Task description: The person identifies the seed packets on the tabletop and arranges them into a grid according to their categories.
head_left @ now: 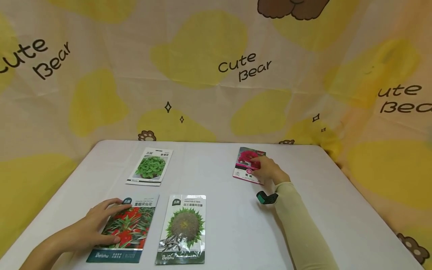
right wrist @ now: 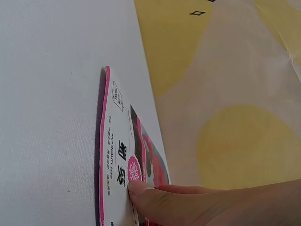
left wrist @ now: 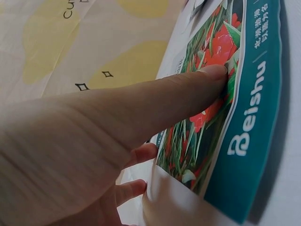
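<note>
My left hand [head_left: 89, 227] lies spread over the left side of a seed packet with red flowers [head_left: 129, 228]. Its thumb [left wrist: 197, 87] presses on the printed flowers, and the other fingertips are by the packet's upper left part. At the far right, my right hand [head_left: 268, 169] touches a pink-flower seed packet [head_left: 241, 172] on the table. In the right wrist view its thumb tip [right wrist: 141, 189] rests beside the round pink emblem, while the forefinger reaches over the flower picture. That packet's near edge casts a narrow shadow.
A sunflower seed packet [head_left: 185, 228] lies just right of the red-flower one. Farther back on the left is a packet with a green leafy plant [head_left: 150, 167]. The white table [head_left: 216, 172] ends at a patterned cloth backdrop [head_left: 199, 48].
</note>
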The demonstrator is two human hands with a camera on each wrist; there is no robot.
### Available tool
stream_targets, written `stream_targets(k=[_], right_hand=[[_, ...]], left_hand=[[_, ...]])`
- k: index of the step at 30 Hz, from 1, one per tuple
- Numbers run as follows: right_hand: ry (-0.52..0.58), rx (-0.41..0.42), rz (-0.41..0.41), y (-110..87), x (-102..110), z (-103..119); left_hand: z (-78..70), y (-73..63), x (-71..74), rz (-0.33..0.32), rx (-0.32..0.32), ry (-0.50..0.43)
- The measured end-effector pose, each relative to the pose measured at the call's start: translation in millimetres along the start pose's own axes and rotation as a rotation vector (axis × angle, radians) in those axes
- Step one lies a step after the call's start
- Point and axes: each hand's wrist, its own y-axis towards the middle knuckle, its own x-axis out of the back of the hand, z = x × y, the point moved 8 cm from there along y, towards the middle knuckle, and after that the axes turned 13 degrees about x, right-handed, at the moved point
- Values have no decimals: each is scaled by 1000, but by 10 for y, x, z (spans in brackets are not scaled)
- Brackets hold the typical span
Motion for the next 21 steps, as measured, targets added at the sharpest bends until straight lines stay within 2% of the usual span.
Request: stream_targets(k=[9, 17, 21], right_hand=[[-17, 14, 0, 31, -77, 68], [-44, 56, -18, 64, -103, 108], [-90, 92, -20, 83, -89, 177]], left_hand=[[-2, -18, -4, 31, 21, 8], [-2, -23, -6, 23, 10, 5], [1, -18, -3, 32, 26, -2]])
